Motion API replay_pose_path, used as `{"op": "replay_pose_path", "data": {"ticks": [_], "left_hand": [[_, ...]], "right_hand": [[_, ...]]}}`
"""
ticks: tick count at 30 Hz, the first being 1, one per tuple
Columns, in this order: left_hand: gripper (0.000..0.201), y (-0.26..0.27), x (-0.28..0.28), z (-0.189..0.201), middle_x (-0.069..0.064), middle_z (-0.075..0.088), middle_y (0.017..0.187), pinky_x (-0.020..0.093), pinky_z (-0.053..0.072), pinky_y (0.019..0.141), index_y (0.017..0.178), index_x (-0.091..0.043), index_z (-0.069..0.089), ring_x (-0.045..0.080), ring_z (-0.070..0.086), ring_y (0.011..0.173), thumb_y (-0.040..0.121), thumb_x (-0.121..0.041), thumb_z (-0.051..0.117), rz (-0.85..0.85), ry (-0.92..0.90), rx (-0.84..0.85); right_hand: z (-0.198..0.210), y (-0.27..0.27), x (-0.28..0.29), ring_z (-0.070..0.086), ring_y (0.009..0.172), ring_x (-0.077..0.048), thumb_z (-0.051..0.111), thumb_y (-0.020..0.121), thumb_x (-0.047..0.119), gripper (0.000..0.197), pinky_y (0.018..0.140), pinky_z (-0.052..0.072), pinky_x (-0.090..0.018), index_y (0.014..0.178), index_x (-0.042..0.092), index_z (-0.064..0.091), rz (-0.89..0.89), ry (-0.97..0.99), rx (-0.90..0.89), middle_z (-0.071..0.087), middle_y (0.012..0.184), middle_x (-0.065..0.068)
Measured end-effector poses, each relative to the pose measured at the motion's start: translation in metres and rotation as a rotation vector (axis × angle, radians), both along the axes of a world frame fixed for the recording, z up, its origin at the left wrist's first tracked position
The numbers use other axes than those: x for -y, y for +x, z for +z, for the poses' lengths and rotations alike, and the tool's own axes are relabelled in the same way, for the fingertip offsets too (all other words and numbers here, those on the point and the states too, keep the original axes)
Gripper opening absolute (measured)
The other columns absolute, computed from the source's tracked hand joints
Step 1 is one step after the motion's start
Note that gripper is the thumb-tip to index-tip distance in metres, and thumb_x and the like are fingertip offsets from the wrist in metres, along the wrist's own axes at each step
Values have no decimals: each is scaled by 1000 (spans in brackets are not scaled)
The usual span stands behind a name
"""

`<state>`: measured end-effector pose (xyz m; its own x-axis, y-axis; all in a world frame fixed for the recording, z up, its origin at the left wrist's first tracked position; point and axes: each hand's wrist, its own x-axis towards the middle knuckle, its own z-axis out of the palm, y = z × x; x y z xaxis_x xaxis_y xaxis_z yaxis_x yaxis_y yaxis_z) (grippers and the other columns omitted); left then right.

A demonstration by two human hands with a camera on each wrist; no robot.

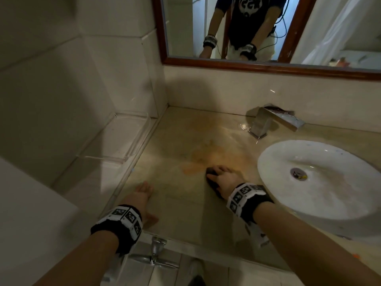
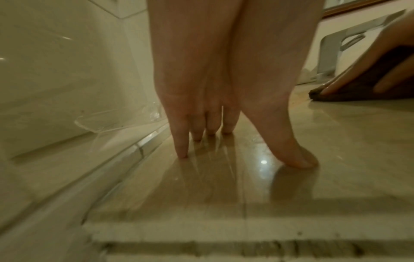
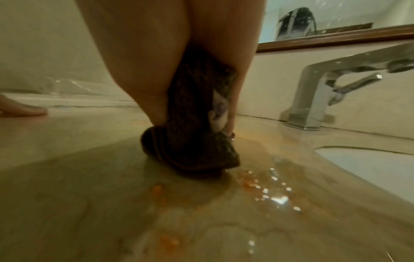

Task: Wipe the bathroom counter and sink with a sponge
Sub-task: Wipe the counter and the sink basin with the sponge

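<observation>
Right hand (image 1: 223, 180) is gripping the sponge (image 3: 190, 147) on the orange spill (image 1: 198, 162) mid-counter (image 1: 185, 131); left hand (image 1: 142, 198) is bracing flat, fingers straight, near the front-left edge. Risk: the soaked sponge is likely smearing residue toward the sink (image 1: 278, 153), not lifting it

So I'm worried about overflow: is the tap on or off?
Off, it seems. No stream falls from the faucet spout into the sink, though water pools around its base.

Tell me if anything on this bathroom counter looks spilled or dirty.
Yes. An orange-brown stain spreads across the wet counter left of the sink, with orange specks in the puddle. The right hand holds the dark sponge on it.
</observation>
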<state>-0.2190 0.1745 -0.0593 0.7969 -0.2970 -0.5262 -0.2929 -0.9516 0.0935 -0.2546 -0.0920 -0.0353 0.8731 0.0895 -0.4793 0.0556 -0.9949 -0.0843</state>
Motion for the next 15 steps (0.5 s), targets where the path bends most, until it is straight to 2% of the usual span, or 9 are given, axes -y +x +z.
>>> {"op": "replay_pose_path", "data": {"ticks": [3, 4, 6, 9, 11, 13, 15], "left_hand": [[109, 10, 10, 7, 8, 7, 160, 29, 17, 121, 152, -9, 9, 22, 13, 147, 73, -48, 73, 35, -35, 17], [112, 16, 15, 8, 9, 9, 159, 29, 17, 121, 152, -8, 9, 24, 15, 147, 71, -49, 75, 34, -54, 31], [120, 26, 25, 12, 9, 4, 160, 30, 15, 122, 152, -8, 3, 25, 11, 148, 68, -52, 76, 26, -46, 40], [111, 31, 37, 9, 11, -9, 160, 30, 5, 122, 151, -8, -5, 25, -3, 149, 79, -49, 67, 15, 39, -9], [107, 34, 39, 6, 10, -13, 159, 30, 2, 121, 151, -10, -8, 24, -8, 149, 82, -49, 64, 8, 52, -43], [111, 37, 37, 3, 8, -15, 159, 31, 4, 122, 151, -12, -9, 23, -10, 149, 79, -50, 66, 34, 35, -62], [114, 40, 34, -1, 6, -15, 159, 32, 7, 123, 151, -14, -8, 23, -10, 149, 76, -48, 70, 44, 12, -60]], "right_hand": [[15, 3, 0, 43, 127, -32, 43, 95, 9, 45, 103, 38, -38, 139, 16, 39, -73, -33, -30, 39, 142, -15], [19, 6, -5, 48, 121, -31, 42, 95, 8, 43, 99, 40, -36, 137, 15, 41, -76, -10, -5, 44, 138, -14], [20, 14, -24, 43, 126, -32, 42, 95, 9, 47, 103, 38, -37, 141, 18, 37, -35, 81, 64, 38, 144, -11], [9, 26, -67, 27, 136, -35, 46, 94, 12, 51, 111, 30, -43, 143, 20, 34, 142, 184, 134, 26, 151, -10], [2, 31, -91, 16, 141, -36, 45, 96, 15, 50, 114, 24, -47, 143, 21, 33, 232, 131, 47, 18, 155, -10], [-6, 35, -98, 6, 144, -35, 44, 97, 16, 50, 116, 18, -50, 144, 24, 31, 231, 92, -29, 8, 158, -8], [-7, 41, -89, 6, 144, -33, 45, 96, 16, 51, 117, 16, -48, 145, 23, 31, 252, 63, -17, 8, 158, -8]]}}
